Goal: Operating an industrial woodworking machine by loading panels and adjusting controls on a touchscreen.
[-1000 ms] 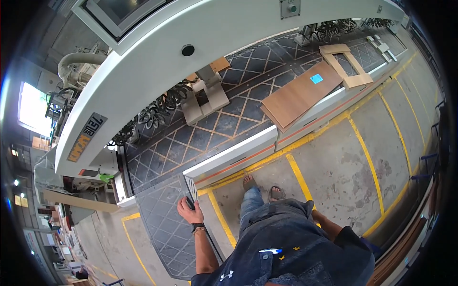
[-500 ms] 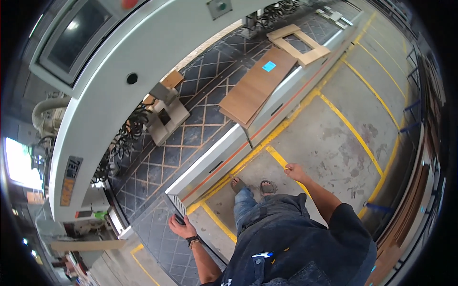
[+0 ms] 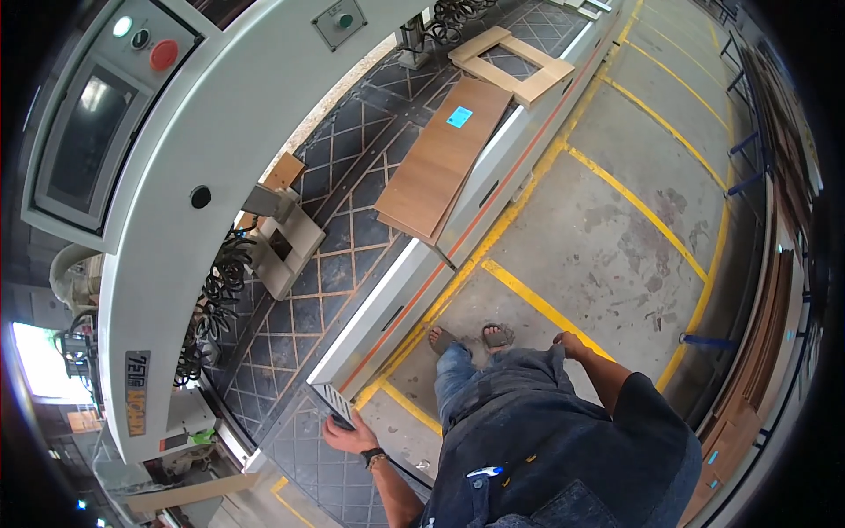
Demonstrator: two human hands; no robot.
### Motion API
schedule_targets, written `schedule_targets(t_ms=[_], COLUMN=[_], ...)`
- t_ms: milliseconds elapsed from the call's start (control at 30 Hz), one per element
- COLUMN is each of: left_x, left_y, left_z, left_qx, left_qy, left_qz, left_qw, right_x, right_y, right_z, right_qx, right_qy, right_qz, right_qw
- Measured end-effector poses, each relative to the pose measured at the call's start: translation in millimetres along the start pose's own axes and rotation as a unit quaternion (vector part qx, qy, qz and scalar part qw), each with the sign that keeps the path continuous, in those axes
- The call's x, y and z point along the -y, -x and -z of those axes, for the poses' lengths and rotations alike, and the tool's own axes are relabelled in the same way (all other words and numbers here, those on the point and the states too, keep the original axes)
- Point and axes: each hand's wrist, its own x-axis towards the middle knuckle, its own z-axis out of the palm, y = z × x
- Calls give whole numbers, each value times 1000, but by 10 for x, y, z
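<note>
At the near corner of the long machine bed, my left hand (image 3: pixel 349 436) has its fingers closed round a small dark object (image 3: pixel 341 421), whose kind I cannot make out. A dark band circles that wrist. My right hand (image 3: pixel 574 345) is curled at the right edge of my dark apron (image 3: pixel 519 374); what is in its fingers, if anything, is hidden. Ahead of me, brown wooden panels (image 3: pixel 444 158) lie stacked on the bed, a blue label (image 3: pixel 459 117) on the top one. Beyond them rests a pale wooden frame (image 3: pixel 512 66) with a rectangular opening.
A large grey machine arch (image 3: pixel 167 211) spans the bed on the left, with a control panel (image 3: pixel 92 132) and red button (image 3: pixel 164 55). Black coiled hoses (image 3: pixel 220 277) hang beneath it. Yellow lines (image 3: pixel 634 198) mark the concrete floor. Boards (image 3: pixel 748 387) stand along the right side.
My right hand has drawn back toward my waist. The view has shifted, so the machine's red button and control panel show more fully. My left hand stays by the bed's corner.
</note>
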Motion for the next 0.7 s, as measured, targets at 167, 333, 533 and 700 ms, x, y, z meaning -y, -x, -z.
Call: schedule_targets(t_ms=[167, 333, 533, 700], left_x=[-1503, -3724, -4756, -4852], left_y=[-524, -1246, -1853, -1939], left_z=[-441, -926, -1320, -1264], left_qx=[101, 209, 304, 370], left_qy=[241, 287, -8, -36], left_qz=[-135, -337, -390, -435], left_qw=[956, 872, 869, 820], right_x=[501, 957, 1203, 842], right_y=[-215, -185, 339, 796], right_z=[175, 279, 268, -197], right_qx=[-12, -75, -138, -169], right_qy=[-43, -203, -272, -355], right_qz=[-7, 14, 21, -85], right_qw=[999, 976, 952, 916])
